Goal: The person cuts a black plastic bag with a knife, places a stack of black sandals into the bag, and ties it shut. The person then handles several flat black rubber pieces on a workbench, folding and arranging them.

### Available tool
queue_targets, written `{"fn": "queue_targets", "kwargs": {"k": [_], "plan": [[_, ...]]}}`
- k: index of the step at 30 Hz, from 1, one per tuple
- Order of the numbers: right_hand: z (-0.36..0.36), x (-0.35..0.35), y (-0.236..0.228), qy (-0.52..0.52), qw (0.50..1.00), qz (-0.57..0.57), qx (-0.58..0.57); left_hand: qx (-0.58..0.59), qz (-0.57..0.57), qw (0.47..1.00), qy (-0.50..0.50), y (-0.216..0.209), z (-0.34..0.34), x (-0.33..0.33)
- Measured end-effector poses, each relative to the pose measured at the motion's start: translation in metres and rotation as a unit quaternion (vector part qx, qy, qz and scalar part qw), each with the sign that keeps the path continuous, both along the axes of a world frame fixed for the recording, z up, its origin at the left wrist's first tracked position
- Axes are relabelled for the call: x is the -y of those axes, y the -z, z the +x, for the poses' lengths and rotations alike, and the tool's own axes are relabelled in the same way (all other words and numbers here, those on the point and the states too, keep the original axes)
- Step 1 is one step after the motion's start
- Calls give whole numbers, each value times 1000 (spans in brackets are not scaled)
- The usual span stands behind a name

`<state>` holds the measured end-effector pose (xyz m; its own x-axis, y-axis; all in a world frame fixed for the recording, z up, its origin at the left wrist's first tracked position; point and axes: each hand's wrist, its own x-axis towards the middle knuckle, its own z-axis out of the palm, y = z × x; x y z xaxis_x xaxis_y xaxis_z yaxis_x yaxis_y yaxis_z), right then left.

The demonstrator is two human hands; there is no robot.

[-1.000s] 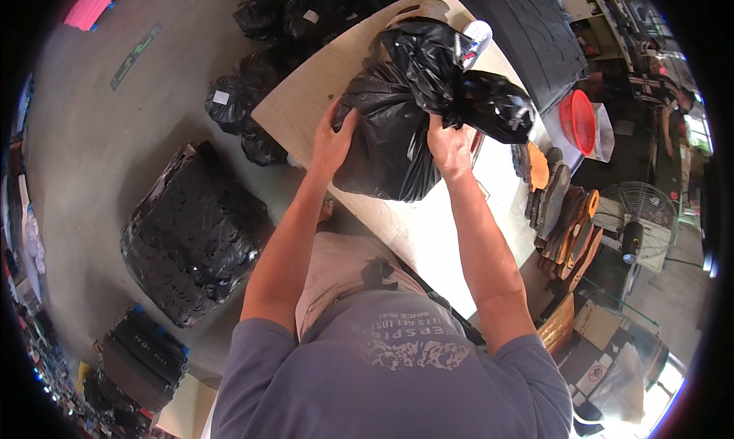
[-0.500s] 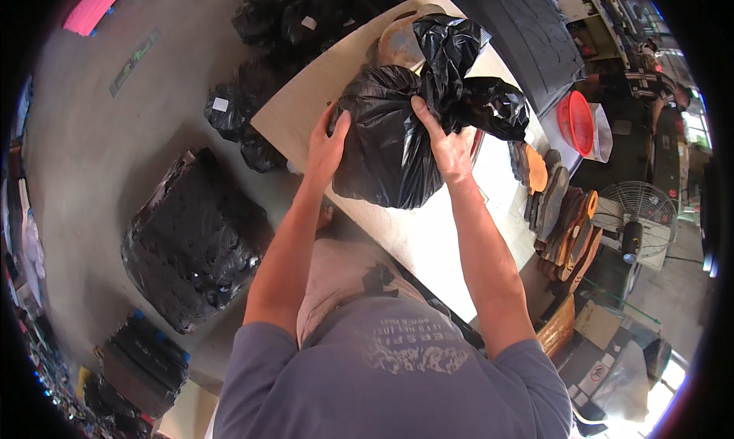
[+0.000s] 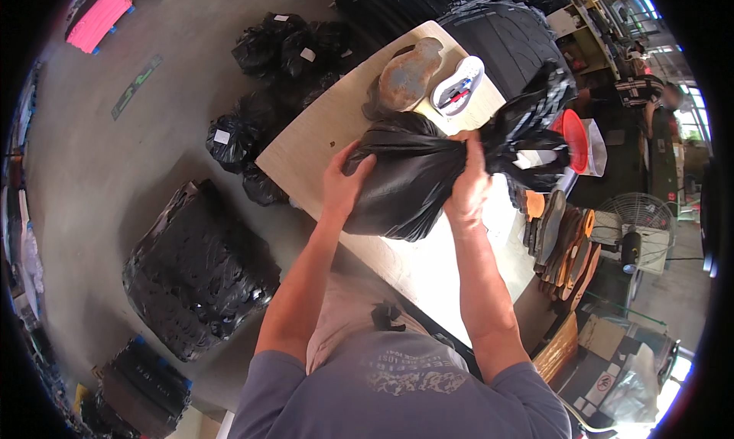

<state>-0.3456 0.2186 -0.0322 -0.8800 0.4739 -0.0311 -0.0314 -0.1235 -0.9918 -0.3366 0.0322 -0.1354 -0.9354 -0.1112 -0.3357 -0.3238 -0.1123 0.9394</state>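
A full black plastic bag [image 3: 405, 183] sits over the near part of the pale tabletop [image 3: 306, 145]. My left hand [image 3: 345, 181] presses and grips its left side, thumb along the near face. My right hand [image 3: 468, 185] is closed round the gathered neck at the bag's right. Beyond that hand the loose ends of the bag flare out to the right, smeared by motion. What the bag contains is hidden. Just behind it lie a rusty brown sole-shaped block [image 3: 411, 74] and a white sole-shaped tray [image 3: 459, 86] with red and blue pens in it.
Several tied black bags [image 3: 287, 45] lie on the floor beyond the table. A large black sheet-wrapped stack [image 3: 200, 275] stands at the left. To the right are a red basin [image 3: 573, 141], a row of sole-shaped boards [image 3: 566, 240] and a fan [image 3: 638, 217]. Another person [image 3: 642, 91] is farther right.
The bag has come nearer to me and its neck has swung to the right. My right hand has gone from resting against the neck to gripping it. The sole-shaped tray is uncovered.
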Motion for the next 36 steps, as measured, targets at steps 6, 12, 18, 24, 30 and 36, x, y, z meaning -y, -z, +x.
{"fn": "queue_targets", "kwargs": {"k": [6,12,18,24,30,36], "plan": [[-14,-3,-24,54,998,-23,-37,-25,2,1000,19,-12,-25,-10],[-36,-15,-10,80,996,20,-41,-36,35,998,35,0,-51,-24],[-42,-25,-2,7,966,253,51,-20,65,998,-6,17,-60,-38],[-31,-36,-18,-126,985,108,48,-43,36,998,4,35,-64,-30],[-4,-51,-14,-183,960,198,70,-66,77,995,-6,50,-45,0],[84,-84,7,-95,964,249,11,-1,51,996,-67,50,37,40]]}}
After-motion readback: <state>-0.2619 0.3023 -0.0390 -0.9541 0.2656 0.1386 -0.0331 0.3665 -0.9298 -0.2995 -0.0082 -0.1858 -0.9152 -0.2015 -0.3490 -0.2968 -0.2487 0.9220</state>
